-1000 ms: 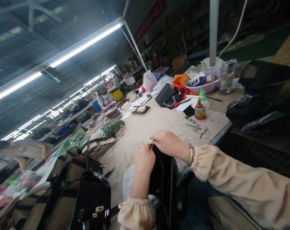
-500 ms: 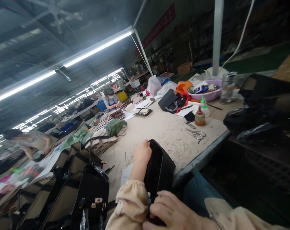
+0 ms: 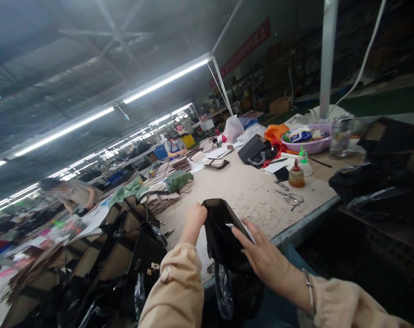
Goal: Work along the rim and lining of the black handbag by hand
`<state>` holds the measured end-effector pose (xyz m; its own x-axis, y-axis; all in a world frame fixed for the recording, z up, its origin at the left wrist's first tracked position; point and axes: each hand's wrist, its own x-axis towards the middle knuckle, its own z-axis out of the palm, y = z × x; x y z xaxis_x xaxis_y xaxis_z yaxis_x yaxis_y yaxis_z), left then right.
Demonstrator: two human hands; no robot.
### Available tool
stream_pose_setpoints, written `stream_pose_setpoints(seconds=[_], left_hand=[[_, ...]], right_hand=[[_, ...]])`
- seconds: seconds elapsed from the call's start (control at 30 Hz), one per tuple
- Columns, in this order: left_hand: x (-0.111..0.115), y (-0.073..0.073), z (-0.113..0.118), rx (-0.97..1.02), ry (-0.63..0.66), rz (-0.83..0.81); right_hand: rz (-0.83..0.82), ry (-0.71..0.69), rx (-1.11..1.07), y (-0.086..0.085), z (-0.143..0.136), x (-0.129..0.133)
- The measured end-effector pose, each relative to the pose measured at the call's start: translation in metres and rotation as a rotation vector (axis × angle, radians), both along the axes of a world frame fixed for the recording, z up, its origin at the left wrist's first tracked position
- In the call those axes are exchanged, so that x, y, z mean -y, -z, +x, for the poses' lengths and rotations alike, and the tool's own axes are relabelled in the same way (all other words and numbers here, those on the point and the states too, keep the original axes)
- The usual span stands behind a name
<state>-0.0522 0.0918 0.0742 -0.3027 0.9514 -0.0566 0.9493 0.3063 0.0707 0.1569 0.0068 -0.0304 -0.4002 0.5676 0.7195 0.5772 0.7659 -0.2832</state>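
Note:
A black handbag (image 3: pixel 224 237) is tilted at the table's near edge, its mouth facing up and a plastic-wrapped strip hanging from its front. My left hand (image 3: pixel 194 222) is closed on the upper left corner of the bag's rim. On the right side, my right hand (image 3: pixel 270 259) has its straightened fingers about the bag's wall, one reaching over the opening. Something small and white shows by these fingers; I cannot tell what it is. Most of the bag's lower part is dark.
Several black bags (image 3: pixel 125 246) stand in rows at left. Scissors (image 3: pixel 291 198), a glue bottle (image 3: pixel 296 175), a glass jar (image 3: pixel 341 136) and a purple basin (image 3: pixel 309 145) lie at right. Another black bag (image 3: pixel 256 151) rests farther back. Two co-workers sit at left and beyond.
The bag has tipped, and its front with the plastic-wrapped strip now shows. My right hand has moved up from below the bag to its right rim. The view has shifted left.

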Motion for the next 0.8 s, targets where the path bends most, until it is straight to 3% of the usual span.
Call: stream_pose_setpoints(seconds=[0.17,0.27,0.43,0.53,0.63,0.8], left_hand=[[0.034,-0.008,-0.038,0.293,0.001,-0.039],[0.054,-0.006,-0.055,0.462,-0.032,-0.038],[0.082,0.002,-0.069,0.740,-0.117,-0.008],[0.100,0.011,-0.068,0.935,-0.138,0.063],[0.117,0.027,-0.065,1.367,-0.210,0.105],[0.121,0.056,-0.077,1.569,-0.382,0.004]], right_hand=[[-0.378,0.083,-0.066,-0.011,0.028,-0.063],[-0.404,0.083,-0.099,-0.016,0.022,-0.094],[-0.393,-0.034,-0.162,-0.023,-0.014,-0.133],[-0.403,-0.117,-0.195,-0.030,-0.028,-0.149],[-0.429,-0.176,-0.215,-0.030,-0.035,-0.163],[-0.505,-0.237,-0.216,-0.002,-0.049,-0.178]])
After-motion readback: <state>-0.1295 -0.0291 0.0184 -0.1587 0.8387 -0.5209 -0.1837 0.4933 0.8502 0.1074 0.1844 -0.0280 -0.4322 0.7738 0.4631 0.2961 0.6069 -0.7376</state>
